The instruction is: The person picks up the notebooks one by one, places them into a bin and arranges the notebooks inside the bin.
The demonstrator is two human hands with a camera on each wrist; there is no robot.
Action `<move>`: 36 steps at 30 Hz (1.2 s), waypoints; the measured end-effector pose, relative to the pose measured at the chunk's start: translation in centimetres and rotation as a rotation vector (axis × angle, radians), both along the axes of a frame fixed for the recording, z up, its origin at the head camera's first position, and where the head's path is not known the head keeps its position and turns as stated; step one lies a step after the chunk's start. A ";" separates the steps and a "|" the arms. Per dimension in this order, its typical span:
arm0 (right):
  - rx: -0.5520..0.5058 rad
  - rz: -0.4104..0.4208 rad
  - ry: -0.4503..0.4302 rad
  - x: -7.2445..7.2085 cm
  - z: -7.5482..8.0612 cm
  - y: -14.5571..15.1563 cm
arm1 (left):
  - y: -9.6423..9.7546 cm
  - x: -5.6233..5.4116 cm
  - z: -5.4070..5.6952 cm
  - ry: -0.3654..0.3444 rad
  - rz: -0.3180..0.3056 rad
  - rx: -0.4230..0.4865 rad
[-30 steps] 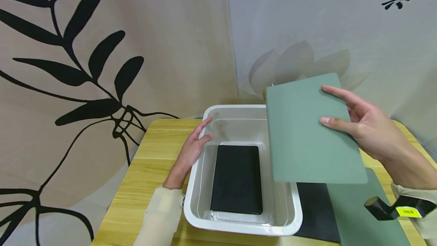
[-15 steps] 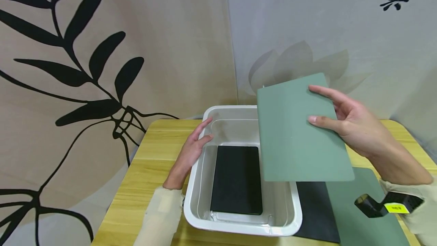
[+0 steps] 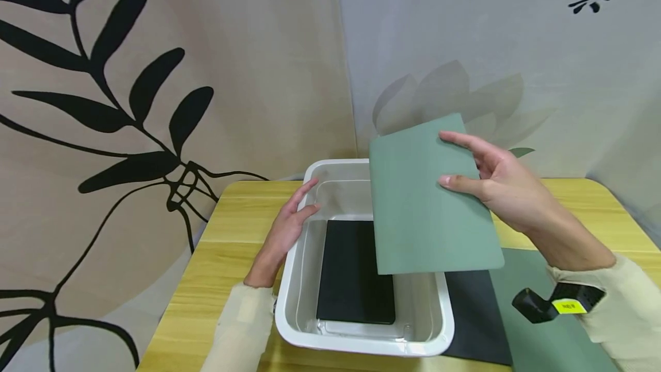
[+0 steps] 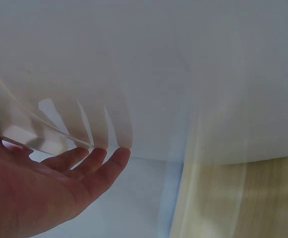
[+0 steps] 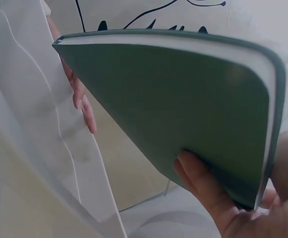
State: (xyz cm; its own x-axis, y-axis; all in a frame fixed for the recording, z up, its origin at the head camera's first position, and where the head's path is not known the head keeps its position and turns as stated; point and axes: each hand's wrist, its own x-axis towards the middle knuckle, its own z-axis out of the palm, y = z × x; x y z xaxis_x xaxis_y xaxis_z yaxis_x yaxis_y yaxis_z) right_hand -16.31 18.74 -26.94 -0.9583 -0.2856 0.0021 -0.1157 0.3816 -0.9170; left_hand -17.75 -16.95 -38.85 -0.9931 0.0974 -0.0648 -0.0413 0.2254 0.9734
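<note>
A green notebook [image 3: 423, 211] is pinched near its right edge by my right hand [image 3: 506, 188], thumb on the near cover and fingers reaching behind. It is tilted up over the right part of a white plastic basin [image 3: 361, 346]. White page edges show in the right wrist view between the notebook's covers [image 5: 164, 94]. On the basin floor lies a black notebook-like rectangle [image 3: 351, 280], partly covered by the green one. My left hand [image 3: 286, 223] holds the basin's left rim, thumb on the inner side; in the left wrist view its fingertips [image 4: 124, 151] touch the outer wall.
Right of the basin, a flat black item [image 3: 475, 314] and a flat green item [image 3: 552, 337] lie side by side on the wooden table [image 3: 242, 228]. The basin and my right arm hide parts of them. Patterned curtains [image 3: 258, 73] hang behind the table.
My right hand has carried the green notebook leftward, further over the basin, where it now covers part of the black one. My left hand stays on the rim.
</note>
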 end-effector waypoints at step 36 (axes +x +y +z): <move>-0.098 0.046 -0.068 -1.2 -1.2 -4.8 | 0.0 0.0 0.0 0.002 -0.008 -0.022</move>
